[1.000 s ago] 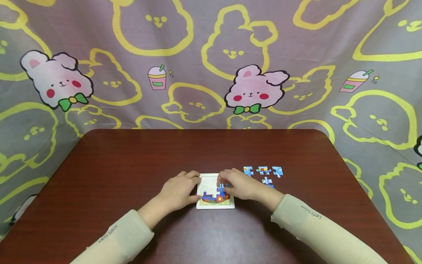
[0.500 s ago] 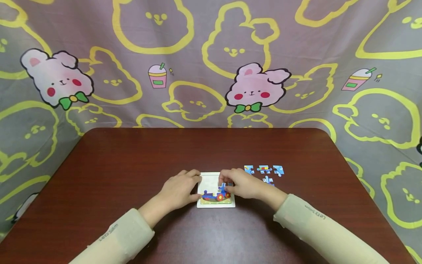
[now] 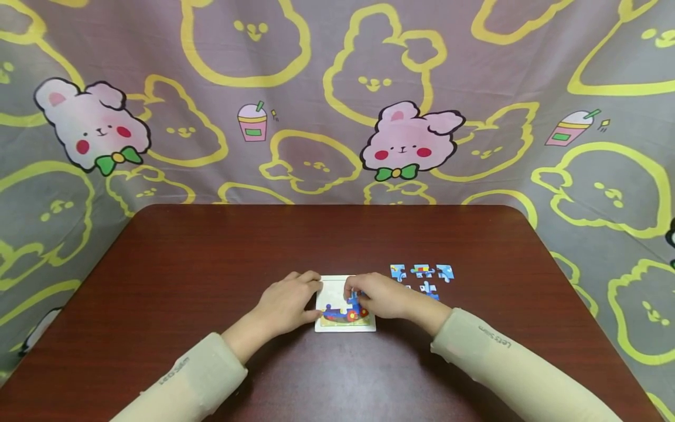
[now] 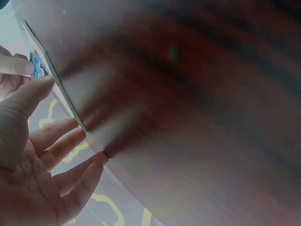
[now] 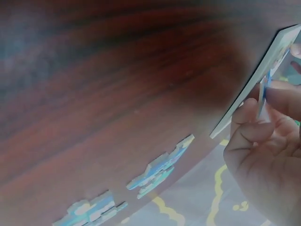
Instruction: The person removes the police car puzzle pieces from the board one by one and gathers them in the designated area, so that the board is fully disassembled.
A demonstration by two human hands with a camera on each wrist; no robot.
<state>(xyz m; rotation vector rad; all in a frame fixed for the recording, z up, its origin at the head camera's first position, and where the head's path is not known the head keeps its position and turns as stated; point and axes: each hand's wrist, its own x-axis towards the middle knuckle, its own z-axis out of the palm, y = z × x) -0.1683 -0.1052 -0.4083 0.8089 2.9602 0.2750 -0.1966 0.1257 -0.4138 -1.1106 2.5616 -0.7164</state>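
A small white-framed jigsaw puzzle board [image 3: 345,329] lies on the table, its lower part filled with a blue-and-red vehicle picture and its upper left area bare white. My left hand [image 3: 287,302] touches the board's left edge with thumb and fingertips, and the left wrist view shows these fingers [image 4: 61,141] extended along that edge. Over the board's right side, my right hand [image 3: 387,298] pinches a blue puzzle piece [image 5: 261,96] between thumb and fingers. The piece stands tilted above the board in the right wrist view. The right hand partly covers it in the head view.
Several loose blue puzzle pieces [image 3: 422,271] lie on the table right of the board, some partly behind the right hand. The dark brown table [image 3: 237,240] ends at the back against a patterned curtain [image 3: 311,105].
My right hand moves slightly left over the board with the puzzle piece, and its fingers now cover more of the piece. The left hand stays at the board's edge.
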